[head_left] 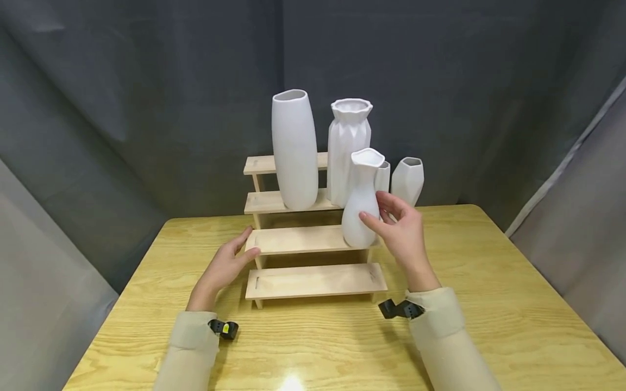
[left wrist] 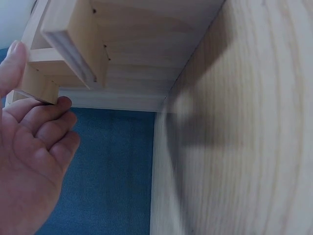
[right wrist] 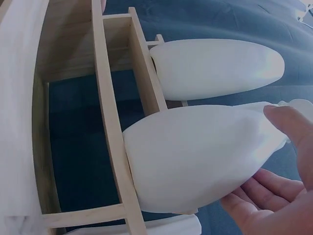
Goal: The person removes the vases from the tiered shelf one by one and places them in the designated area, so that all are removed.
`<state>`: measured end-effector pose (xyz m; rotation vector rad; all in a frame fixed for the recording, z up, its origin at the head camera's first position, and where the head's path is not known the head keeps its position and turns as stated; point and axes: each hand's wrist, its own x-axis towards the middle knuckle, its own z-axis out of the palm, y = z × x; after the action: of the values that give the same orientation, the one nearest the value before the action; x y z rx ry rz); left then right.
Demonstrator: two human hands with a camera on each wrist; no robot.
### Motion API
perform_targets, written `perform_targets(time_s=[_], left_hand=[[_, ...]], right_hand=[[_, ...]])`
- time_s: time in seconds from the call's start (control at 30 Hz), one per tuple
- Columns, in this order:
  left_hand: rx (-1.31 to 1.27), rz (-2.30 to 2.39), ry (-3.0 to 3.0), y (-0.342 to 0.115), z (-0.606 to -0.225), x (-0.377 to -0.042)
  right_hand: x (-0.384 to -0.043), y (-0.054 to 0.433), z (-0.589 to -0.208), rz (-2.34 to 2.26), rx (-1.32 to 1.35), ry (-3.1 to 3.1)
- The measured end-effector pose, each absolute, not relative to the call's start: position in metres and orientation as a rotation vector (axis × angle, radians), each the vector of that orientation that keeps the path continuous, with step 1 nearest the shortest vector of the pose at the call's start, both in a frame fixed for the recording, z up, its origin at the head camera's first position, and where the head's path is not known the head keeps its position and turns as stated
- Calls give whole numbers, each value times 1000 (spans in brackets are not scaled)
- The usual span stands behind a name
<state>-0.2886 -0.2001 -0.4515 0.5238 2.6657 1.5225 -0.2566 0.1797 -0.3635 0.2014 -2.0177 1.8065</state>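
Observation:
My right hand (head_left: 403, 233) holds a white bulbous vase (head_left: 359, 220) with a narrow neck and flared rim, thumb on its front and fingers on its right side. The vase stands upright at the right end of the second step from the bottom of a stepped wooden stand (head_left: 293, 239). In the right wrist view, its base meets the plank or nearly so; I cannot tell which. My left hand (head_left: 225, 266) grips the left end of that same step, its thumb (left wrist: 12, 68) on one side and its curled fingers (left wrist: 54, 125) on the other.
On the step above stand a tall smooth vase (head_left: 295, 152) and a pleated vase (head_left: 339, 152). Behind the right hand are a faceted vase (head_left: 408, 178) and another small vase (head_left: 383, 178), partly hidden. The stand rests on a wooden table (head_left: 313, 347), before a dark curtain (head_left: 195, 108).

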Motion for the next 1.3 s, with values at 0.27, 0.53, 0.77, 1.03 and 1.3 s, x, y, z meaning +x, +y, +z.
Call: perform_targets(time_s=[0.27,0.53,0.77,1.03,1.3], left_hand=[[531,1536,2654,-200,-450,-289],[533,1527,2655,-199,-451,-288],[539,1514,2657,-201,-451,-290],[516,1527,2659,-201,-449,-290],[521,1529,2652,-198,-442,-285]], right_hand=[[-264,178,-358,1786,208,-2038],[-265,178,-355,1741,225,-2072],[-266,181,-355,1723,264,-2141],[-267,187,-352,1705,320,-2209],[-269,188,-352,1662,311,-2256]])
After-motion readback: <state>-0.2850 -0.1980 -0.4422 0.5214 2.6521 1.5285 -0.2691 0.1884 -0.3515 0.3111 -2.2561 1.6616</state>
